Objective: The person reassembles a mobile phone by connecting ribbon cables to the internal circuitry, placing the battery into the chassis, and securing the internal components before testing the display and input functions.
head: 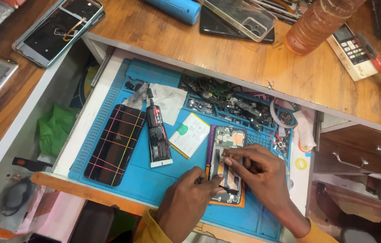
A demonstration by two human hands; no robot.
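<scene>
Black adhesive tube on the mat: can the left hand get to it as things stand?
Probably yes. The adhesive tube lies flat on the blue mat, up-left of the left hand, with only bare mat between. That hand presently rests against the opened phone.

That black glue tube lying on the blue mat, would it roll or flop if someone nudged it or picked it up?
The black glue tube looks flattened toward its crimped white end, so it would probably slide rather than roll. Its body seems soft, so it may dent when squeezed. It lies apart from both hands, on the blue mat, whose surface likely grips it a little.
</scene>
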